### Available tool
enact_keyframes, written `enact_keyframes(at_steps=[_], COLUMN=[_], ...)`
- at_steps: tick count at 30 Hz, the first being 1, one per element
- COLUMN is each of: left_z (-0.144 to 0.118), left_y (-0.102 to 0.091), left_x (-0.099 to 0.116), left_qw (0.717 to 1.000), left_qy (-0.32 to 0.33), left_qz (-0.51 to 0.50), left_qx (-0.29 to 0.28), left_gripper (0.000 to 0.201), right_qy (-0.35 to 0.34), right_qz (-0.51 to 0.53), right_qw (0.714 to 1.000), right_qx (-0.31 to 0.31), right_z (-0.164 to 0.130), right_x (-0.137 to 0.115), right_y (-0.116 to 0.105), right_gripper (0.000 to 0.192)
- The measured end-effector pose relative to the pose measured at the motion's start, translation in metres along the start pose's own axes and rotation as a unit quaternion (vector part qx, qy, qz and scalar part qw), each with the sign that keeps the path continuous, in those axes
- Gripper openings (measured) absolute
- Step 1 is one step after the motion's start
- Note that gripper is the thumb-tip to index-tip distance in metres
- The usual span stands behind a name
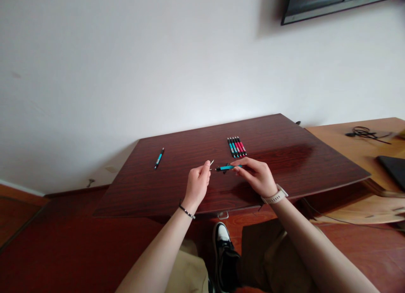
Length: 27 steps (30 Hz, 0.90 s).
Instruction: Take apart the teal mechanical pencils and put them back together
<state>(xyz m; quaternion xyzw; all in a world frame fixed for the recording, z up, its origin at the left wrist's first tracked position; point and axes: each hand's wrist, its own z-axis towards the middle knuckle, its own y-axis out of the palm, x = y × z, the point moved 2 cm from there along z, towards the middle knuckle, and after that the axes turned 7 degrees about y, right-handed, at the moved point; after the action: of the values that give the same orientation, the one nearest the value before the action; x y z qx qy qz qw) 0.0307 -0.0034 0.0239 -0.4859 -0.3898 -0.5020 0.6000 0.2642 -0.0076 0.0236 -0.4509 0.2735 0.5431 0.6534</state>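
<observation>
My right hand holds a teal and black pen level above the dark wooden table. My left hand pinches a small thin silver part just left of the pen's tip, a short gap apart. A row of several teal and red pens lies on the table just beyond my hands. One more teal pen lies alone at the table's left.
A lighter wooden desk adjoins on the right, with black cables and a dark flat object. A dark screen hangs on the white wall. My legs and a black-and-white shoe are below the table edge.
</observation>
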Motion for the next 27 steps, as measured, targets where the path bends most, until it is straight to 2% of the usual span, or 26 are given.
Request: enact_keyframes(at_steps=[4,9,12,16,23,27], left_z=[0.01,0.021,0.024,0.025,0.026,0.029], left_y=[-0.021,-0.049,-0.057,-0.056,-0.046,-0.042], left_x=[0.003,-0.005,-0.015,-0.024,-0.021,-0.021], left_qw=[0.998,0.981,0.962,0.934,0.865,0.847], left_qy=[0.037,0.049,0.061,0.089,0.137,0.14], left_qz=[0.027,0.187,0.265,0.346,0.48,0.51], left_qx=[0.038,0.022,0.031,0.01,-0.04,-0.051], left_gripper=[0.055,0.024,0.013,0.004,0.012,0.015], right_qy=[0.002,0.003,0.004,0.003,0.002,0.003], right_qz=[-0.004,-0.006,-0.004,-0.008,-0.007,-0.005], right_qw=[1.0,1.0,1.0,1.0,1.0,1.0], right_qx=[0.001,0.002,0.004,0.005,0.003,0.003], right_z=[0.0,0.0,0.0,0.0,0.0,0.0], right_x=[0.001,0.002,0.001,0.0,0.002,0.002], right_y=[0.0,0.0,0.0,0.0,0.0,0.0], right_gripper=[0.022,0.022,0.021,0.02,0.02,0.02])
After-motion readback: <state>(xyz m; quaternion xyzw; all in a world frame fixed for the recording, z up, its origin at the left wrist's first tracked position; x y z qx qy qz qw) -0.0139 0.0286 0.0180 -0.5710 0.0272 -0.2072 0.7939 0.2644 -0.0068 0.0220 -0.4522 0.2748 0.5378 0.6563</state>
